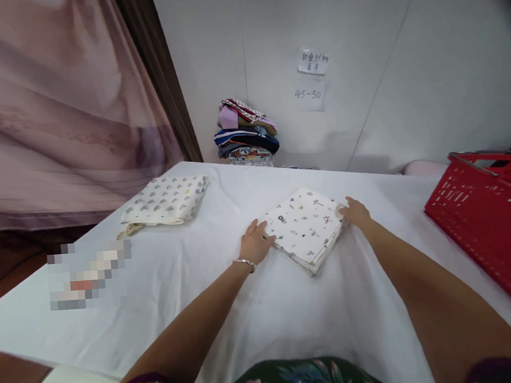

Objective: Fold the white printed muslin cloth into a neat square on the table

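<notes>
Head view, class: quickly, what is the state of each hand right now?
Left hand: touching the left corner of the nearer folded cloth; grip cannot be told.
Right hand: touching that cloth's right corner; grip cannot be told.

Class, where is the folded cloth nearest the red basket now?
In the head view, the folded cloth lies just right of centre on the white-covered table, between the left hand and the right hand.
</notes>
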### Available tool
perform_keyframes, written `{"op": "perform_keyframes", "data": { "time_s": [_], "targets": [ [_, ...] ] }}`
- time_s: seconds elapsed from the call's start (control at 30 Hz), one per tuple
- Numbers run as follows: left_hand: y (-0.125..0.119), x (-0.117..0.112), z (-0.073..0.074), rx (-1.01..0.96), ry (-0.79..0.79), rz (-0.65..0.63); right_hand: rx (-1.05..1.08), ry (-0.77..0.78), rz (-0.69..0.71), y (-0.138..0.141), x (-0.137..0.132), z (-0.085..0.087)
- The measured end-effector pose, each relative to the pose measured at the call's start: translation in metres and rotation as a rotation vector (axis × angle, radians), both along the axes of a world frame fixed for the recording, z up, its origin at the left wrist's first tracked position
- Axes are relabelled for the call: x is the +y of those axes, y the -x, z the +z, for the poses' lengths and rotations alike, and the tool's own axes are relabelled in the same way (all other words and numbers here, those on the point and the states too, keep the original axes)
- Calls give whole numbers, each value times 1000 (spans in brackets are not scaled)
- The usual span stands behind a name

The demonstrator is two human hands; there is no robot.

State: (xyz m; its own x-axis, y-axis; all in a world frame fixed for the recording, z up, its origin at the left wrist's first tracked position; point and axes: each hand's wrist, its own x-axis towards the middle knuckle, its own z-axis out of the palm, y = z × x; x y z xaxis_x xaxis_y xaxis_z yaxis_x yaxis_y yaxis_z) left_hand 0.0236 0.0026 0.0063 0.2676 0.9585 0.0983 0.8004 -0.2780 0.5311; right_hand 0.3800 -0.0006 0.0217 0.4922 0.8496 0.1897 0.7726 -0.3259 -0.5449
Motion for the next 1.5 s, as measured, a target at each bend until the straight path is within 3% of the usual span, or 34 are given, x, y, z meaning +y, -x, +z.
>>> {"op": "perform_keyframes", "data": {
  "time_s": [0.17, 0.27, 0.33, 0.43, 0.57, 0.77, 0.93, 1.33, 1.5],
  "targets": [
    [10, 3, -19, -86, -69, -65, -21, -114, 139, 44, -33, -18],
    [17, -1, -28, -114, -216, -77, 102, -291, 315, 80, -67, -23],
    [16, -10, -28, -109, -336, -126, 223, -329, 369, 100, -90, -22],
    [4, -30, -21, -113, -457, -296, 514, -278, 269, 117, -116, -17],
    [-18, -53, -11, -146, -495, -499, 913, -170, 114, 127, -137, -13],
    [-41, -64, -9, -179, -438, -542, 1134, -20, 74, 149, -147, -15],
    [-47, -67, -9, -214, -399, -479, 1186, -30, 61, 164, -146, -18],
    [-50, -76, -10, -240, -384, -465, 1039, -107, 200, 157, -148, -25],
    [-50, -75, -10, -226, -385, -469, 1052, -39, 222, 156, -151, -22]
  ]
}}
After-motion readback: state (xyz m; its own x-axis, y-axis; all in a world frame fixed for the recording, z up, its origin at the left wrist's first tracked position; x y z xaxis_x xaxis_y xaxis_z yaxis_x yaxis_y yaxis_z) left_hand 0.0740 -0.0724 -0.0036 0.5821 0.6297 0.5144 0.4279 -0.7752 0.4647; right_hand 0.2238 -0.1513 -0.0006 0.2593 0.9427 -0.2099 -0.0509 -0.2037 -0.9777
